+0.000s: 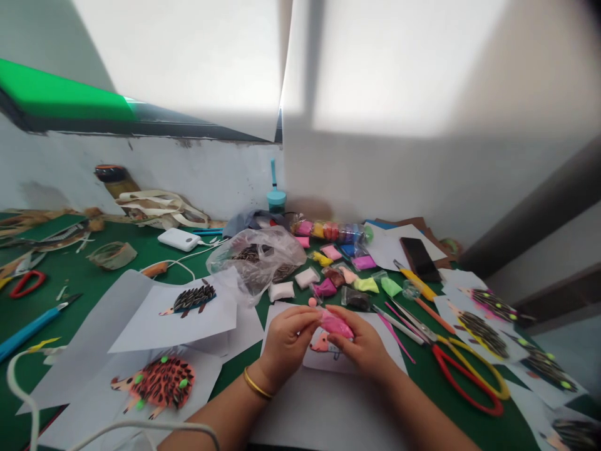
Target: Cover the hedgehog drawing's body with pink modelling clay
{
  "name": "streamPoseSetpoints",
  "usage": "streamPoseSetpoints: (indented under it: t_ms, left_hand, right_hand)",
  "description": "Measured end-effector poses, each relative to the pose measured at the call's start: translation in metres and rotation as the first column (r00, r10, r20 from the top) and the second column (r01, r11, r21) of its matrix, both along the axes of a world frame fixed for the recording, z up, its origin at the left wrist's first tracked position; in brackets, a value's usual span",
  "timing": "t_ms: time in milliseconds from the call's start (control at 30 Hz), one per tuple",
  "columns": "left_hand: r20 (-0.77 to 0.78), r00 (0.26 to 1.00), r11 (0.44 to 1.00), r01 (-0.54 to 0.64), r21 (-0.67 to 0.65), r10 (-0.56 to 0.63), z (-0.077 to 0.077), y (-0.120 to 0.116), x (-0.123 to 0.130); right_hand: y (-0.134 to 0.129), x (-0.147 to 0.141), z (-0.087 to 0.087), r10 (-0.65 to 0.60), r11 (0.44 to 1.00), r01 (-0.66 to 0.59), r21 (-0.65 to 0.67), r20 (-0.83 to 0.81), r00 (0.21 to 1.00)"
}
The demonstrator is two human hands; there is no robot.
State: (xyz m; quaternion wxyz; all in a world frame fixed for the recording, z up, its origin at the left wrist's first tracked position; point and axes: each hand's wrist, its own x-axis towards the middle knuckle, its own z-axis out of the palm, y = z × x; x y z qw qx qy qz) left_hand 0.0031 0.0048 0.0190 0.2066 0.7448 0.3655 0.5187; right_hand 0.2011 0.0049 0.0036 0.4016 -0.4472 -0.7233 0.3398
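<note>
A small pink packet [336,324] is held between both hands above a white sheet. My left hand [287,338] pinches the packet's left end; a yellow bangle [256,383] circles that wrist. My right hand [359,341] has its fingers wrapped round the packet's right side. Beneath the hands lies a small paper [323,362] with a partly hidden animal figure, its pink head [319,342] showing. Just behind the hands sits a small pink ball [312,302].
Colourful clay packets [323,287] and a plastic bag of seeds [258,257] lie behind the hands. Scissors [462,369], a phone [419,258] and hedgehog pictures [483,332] are at right. More hedgehog pictures [162,382] and a white cable [32,401] are at left.
</note>
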Motion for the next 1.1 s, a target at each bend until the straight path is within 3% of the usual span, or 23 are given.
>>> streamPoseSetpoints:
  t_ms: [233,367,500,667,767,933,1100]
  left_hand:
    - [-0.029,0.998,0.998,-0.059,-0.019,0.059,-0.001,-0.003,0.003]
    - [-0.083,0.995,0.998,-0.052,-0.018,0.050,-0.005,-0.003,0.005]
    - [-0.002,0.998,0.997,-0.066,-0.051,0.066,-0.003,-0.002,0.005]
    - [0.067,0.990,0.987,-0.113,-0.111,0.121,0.000,0.000,0.005]
    - [0.069,0.989,0.982,-0.119,-0.148,0.131,0.001,0.002,0.005]
    - [0.139,0.989,0.970,-0.017,-0.242,0.052,0.002,0.006,0.003]
    - [0.196,0.981,0.948,0.058,-0.312,0.005,-0.003,0.009,0.004]
  right_hand:
    - [-0.004,-0.001,0.001,0.077,0.996,-0.076,0.048,-0.003,0.997]
    - [-0.006,-0.006,0.005,0.114,0.994,-0.114,-0.004,-0.006,0.994]
    - [-0.004,-0.006,0.008,0.123,0.987,-0.130,-0.090,-0.080,0.989]
    - [0.001,-0.001,0.014,0.137,0.990,-0.138,-0.031,-0.047,0.990]
    - [0.000,-0.001,0.014,0.141,0.984,-0.149,-0.093,-0.083,0.986]
    - [-0.001,-0.001,0.002,-0.016,0.950,-0.078,-0.304,-0.295,0.955]
    - [0.000,0.000,-0.003,-0.001,0.937,-0.125,-0.326,-0.362,0.932]
